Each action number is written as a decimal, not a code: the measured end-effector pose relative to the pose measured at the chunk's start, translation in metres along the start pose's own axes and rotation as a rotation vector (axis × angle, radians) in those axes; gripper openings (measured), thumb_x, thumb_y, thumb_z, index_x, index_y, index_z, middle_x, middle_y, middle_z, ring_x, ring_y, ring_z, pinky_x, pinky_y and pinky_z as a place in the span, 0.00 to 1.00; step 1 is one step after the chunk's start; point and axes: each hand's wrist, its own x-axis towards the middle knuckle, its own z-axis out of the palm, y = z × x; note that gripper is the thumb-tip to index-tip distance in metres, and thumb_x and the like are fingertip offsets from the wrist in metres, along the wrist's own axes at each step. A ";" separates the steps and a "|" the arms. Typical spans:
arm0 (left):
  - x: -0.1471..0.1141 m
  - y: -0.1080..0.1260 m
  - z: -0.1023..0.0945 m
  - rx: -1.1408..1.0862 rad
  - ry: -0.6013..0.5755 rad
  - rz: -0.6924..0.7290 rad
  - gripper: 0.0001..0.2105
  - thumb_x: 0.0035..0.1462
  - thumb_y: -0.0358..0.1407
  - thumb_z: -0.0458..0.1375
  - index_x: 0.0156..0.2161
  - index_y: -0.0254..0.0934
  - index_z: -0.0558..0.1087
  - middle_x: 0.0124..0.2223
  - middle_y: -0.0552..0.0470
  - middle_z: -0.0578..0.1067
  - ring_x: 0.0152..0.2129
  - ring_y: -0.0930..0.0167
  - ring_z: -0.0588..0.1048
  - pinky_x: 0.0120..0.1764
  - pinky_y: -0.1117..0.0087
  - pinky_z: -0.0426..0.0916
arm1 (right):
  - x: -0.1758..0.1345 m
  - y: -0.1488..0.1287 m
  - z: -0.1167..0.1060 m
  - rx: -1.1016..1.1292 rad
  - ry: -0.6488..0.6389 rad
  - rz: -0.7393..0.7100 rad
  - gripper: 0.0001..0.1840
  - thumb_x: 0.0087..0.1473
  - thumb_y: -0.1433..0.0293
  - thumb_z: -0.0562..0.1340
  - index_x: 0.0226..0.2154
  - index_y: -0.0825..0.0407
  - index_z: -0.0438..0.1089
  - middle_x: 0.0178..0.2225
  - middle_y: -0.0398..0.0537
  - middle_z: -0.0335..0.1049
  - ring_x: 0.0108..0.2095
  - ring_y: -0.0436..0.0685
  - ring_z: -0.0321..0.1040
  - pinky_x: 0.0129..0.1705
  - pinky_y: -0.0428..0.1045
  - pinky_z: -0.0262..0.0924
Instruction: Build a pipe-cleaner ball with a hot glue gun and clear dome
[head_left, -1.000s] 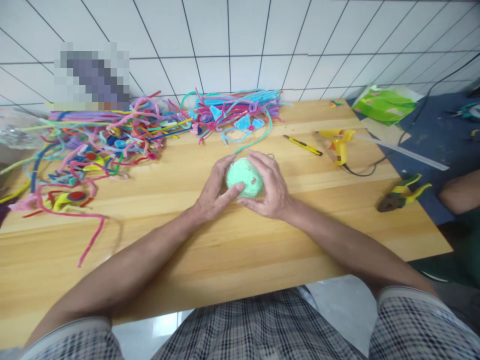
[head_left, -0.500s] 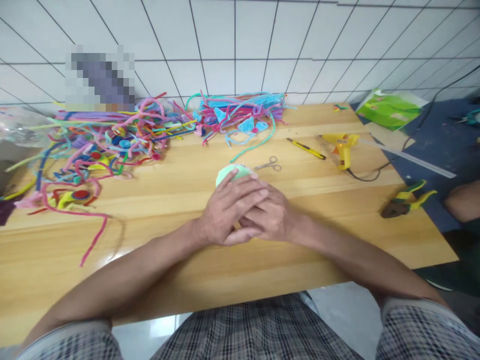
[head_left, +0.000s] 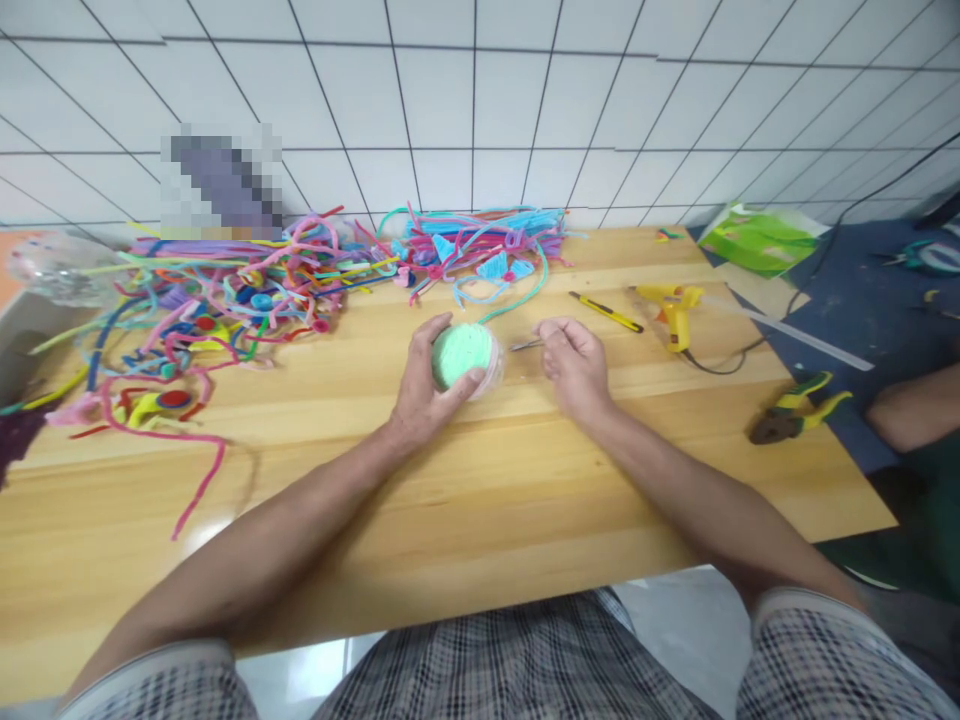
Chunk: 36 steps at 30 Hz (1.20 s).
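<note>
My left hand (head_left: 429, 387) is wrapped round a ball with a mint-green fuzzy face (head_left: 459, 352) and a pale, clear-looking rim on its right side. Thumb and fingers grip it from the left and below. To the right, my right hand (head_left: 574, 362) is closed on small metal scissors (head_left: 527, 345), whose tips point left toward the ball without touching it. The handles are hidden by my fingers. Just behind the ball lies the end of a teal pipe cleaner (head_left: 517, 308).
A heap of coloured pipe cleaners (head_left: 255, 290) spreads over the table's left and back. On the right lie a yellow utility knife (head_left: 607, 312), a yellow glue gun (head_left: 677, 315) with its cord, and green-yellow pliers (head_left: 795, 412). Another person's arm (head_left: 911, 405) shows at the right edge.
My hands, clasped together over the green ball before, are now apart. My right hand has moved right and picked up the scissors from the table; my left keeps the ball.
</note>
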 end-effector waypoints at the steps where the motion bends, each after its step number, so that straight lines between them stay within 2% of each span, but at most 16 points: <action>1: -0.001 -0.001 0.001 -0.016 -0.003 -0.012 0.38 0.70 0.58 0.63 0.73 0.40 0.60 0.70 0.36 0.68 0.67 0.55 0.71 0.71 0.47 0.68 | 0.004 0.000 0.000 0.047 -0.003 0.063 0.27 0.55 0.41 0.71 0.33 0.47 0.73 0.17 0.29 0.47 0.17 0.46 0.39 0.19 0.45 0.41; 4: -0.002 -0.001 0.004 -0.062 -0.016 -0.065 0.39 0.69 0.60 0.62 0.73 0.40 0.60 0.70 0.36 0.68 0.68 0.54 0.71 0.71 0.47 0.67 | 0.006 0.000 0.000 0.081 -0.006 0.121 0.30 0.50 0.38 0.73 0.28 0.47 0.70 0.15 0.28 0.45 0.17 0.45 0.37 0.19 0.45 0.37; 10: 0.001 0.002 0.007 -0.148 -0.028 -0.149 0.39 0.68 0.64 0.60 0.71 0.38 0.63 0.68 0.35 0.71 0.67 0.54 0.72 0.71 0.48 0.67 | -0.002 0.010 -0.003 -0.038 -0.033 0.051 0.33 0.50 0.36 0.72 0.26 0.49 0.74 0.16 0.31 0.47 0.18 0.46 0.39 0.21 0.47 0.36; 16: 0.003 0.000 0.006 -0.228 0.006 -0.241 0.36 0.68 0.63 0.60 0.68 0.38 0.66 0.66 0.36 0.74 0.62 0.56 0.75 0.67 0.50 0.69 | -0.001 0.017 -0.008 -0.274 -0.057 -0.047 0.33 0.58 0.36 0.67 0.27 0.49 0.75 0.18 0.35 0.52 0.21 0.50 0.48 0.25 0.48 0.47; 21: 0.004 0.000 0.009 -0.220 -0.014 -0.187 0.38 0.64 0.63 0.65 0.67 0.38 0.67 0.66 0.37 0.74 0.63 0.56 0.75 0.67 0.51 0.69 | 0.004 0.020 -0.011 -0.385 -0.055 -0.097 0.29 0.61 0.41 0.64 0.27 0.48 0.76 0.19 0.36 0.55 0.24 0.53 0.56 0.30 0.49 0.55; 26: 0.005 0.005 0.011 -0.220 -0.041 -0.115 0.41 0.60 0.64 0.69 0.68 0.39 0.67 0.66 0.37 0.74 0.64 0.55 0.75 0.69 0.49 0.69 | 0.004 0.021 -0.013 -0.436 -0.058 -0.130 0.28 0.60 0.43 0.65 0.27 0.48 0.76 0.21 0.40 0.64 0.27 0.54 0.62 0.33 0.51 0.58; 32: 0.008 0.006 0.014 -0.294 -0.094 -0.117 0.42 0.59 0.64 0.69 0.67 0.39 0.68 0.65 0.35 0.74 0.63 0.53 0.76 0.68 0.46 0.71 | 0.004 0.025 -0.019 -0.465 -0.037 -0.097 0.26 0.60 0.45 0.67 0.26 0.49 0.76 0.20 0.37 0.61 0.24 0.51 0.55 0.29 0.50 0.52; 36: 0.009 0.005 0.014 -0.304 -0.095 -0.106 0.41 0.60 0.63 0.69 0.68 0.41 0.67 0.68 0.35 0.72 0.66 0.50 0.73 0.70 0.42 0.68 | 0.004 0.025 -0.020 -0.499 -0.052 -0.102 0.26 0.60 0.43 0.67 0.28 0.48 0.78 0.19 0.36 0.57 0.22 0.51 0.52 0.28 0.51 0.50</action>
